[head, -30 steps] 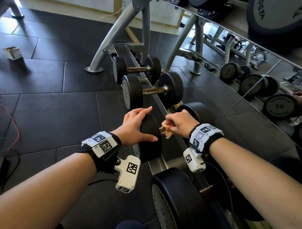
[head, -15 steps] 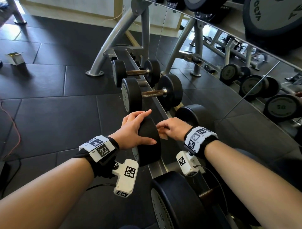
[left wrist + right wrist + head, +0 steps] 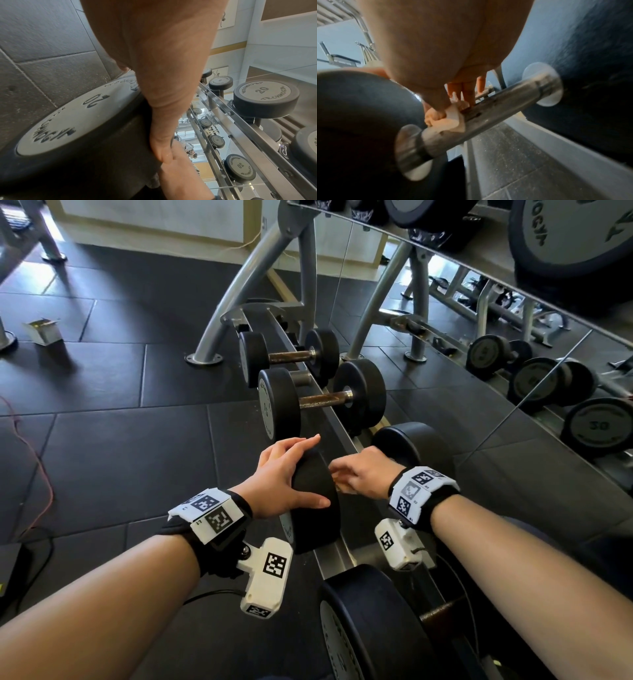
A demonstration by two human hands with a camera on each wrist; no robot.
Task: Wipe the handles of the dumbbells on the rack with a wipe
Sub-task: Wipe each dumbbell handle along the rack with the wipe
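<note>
Several black dumbbells lie on a low steel rack [image 3: 346, 556]. My left hand [image 3: 291, 474] rests on top of the near head [image 3: 315, 501] of the third dumbbell, fingers spread flat over it; the left wrist view shows that head's grey "20" face [image 3: 72, 119]. My right hand [image 3: 359, 474] reaches between this dumbbell's two heads. In the right wrist view its fingers [image 3: 467, 92] and thumb hold a crumpled white wipe [image 3: 448, 121] against the left end of the rusty steel handle [image 3: 489, 115]. The head view hides the handle under the hand.
Two smaller dumbbells with rusty handles [image 3: 325, 400] lie farther along the rack. A larger dumbbell head [image 3: 363, 625] sits nearest me. A mirror [image 3: 513, 371] runs along the right. Grey rack legs [image 3: 239, 289] rise behind. A small box [image 3: 42, 332] and an orange cable [image 3: 37, 460] lie on the black floor.
My right hand has turned over the handle and slid toward the near head; the wipe, visible a second ago beside my fingers, is now hidden under the hand. The left hand stays put.
</note>
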